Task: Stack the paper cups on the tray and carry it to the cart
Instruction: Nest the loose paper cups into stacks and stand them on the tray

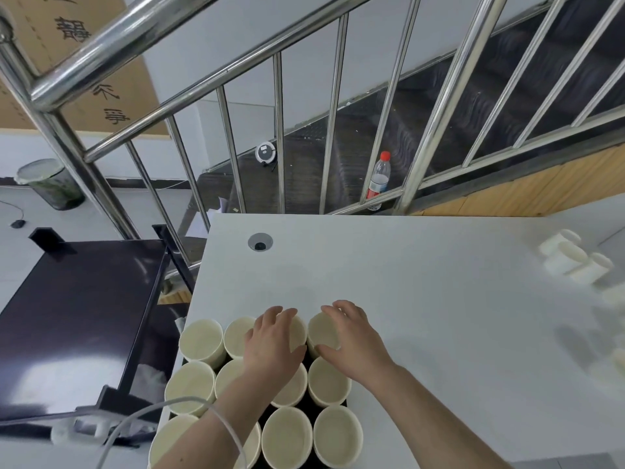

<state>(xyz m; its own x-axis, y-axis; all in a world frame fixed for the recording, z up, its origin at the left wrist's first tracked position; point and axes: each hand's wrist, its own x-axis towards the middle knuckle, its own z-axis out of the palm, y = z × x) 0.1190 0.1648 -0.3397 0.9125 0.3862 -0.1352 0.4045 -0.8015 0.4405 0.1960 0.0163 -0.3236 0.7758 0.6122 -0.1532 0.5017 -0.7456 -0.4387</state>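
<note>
Fingers of left hand (274, 346) and right hand (351, 340) each curl round upright empty paper cup (323, 328) on black tray (306, 409).

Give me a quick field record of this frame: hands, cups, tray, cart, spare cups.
left hand: grips a back-row cup on the tray
right hand: grips the neighbouring back-row cup
tray: dark, on the near edge of the white table, filled with upright cups in rows
cart: dark top shelf, beside the table on the left
spare cups: lying on their sides, far right of the table
stacking: none visible yet on the tray
</note>
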